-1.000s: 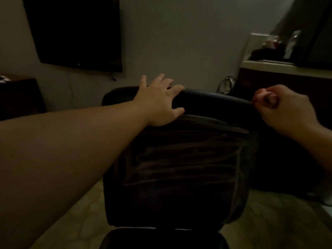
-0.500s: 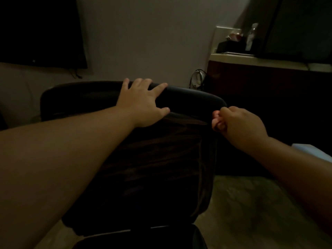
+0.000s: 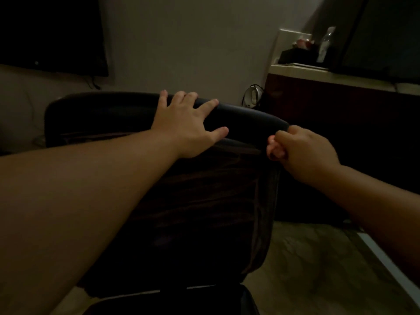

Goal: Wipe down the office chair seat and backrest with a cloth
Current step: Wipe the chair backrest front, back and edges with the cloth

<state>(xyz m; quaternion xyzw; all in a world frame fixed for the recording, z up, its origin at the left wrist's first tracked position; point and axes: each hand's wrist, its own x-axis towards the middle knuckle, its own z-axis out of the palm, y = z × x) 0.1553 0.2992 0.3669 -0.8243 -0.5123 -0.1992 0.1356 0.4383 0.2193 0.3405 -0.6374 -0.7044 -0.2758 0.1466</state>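
Note:
The black office chair's backrest (image 3: 250, 119) stands in front of me, with its seat (image 3: 181, 301) at the bottom edge of the view. A dark brown cloth (image 3: 204, 201) hangs in folds over the face of the backrest. My left hand (image 3: 188, 128) lies flat on the top rail with its fingers spread and its thumb at the cloth's upper edge. At the backrest's right corner, my right hand (image 3: 302, 151) is closed, pinching the cloth's upper right edge. The room is dim, so the cloth's outline is hard to make out.
A dark wall screen (image 3: 52, 35) hangs at the upper left. On the right is a dark cabinet with a pale counter (image 3: 329, 73) holding a bottle (image 3: 325, 45) and small items. Cables (image 3: 252, 98) hang by the wall behind the chair. Stone-patterned floor (image 3: 318, 258) shows to the right.
My view has swung to the right. My right hand has come down from the top right corner to the cloth's edge just below it. The left hand stays on the top rail.

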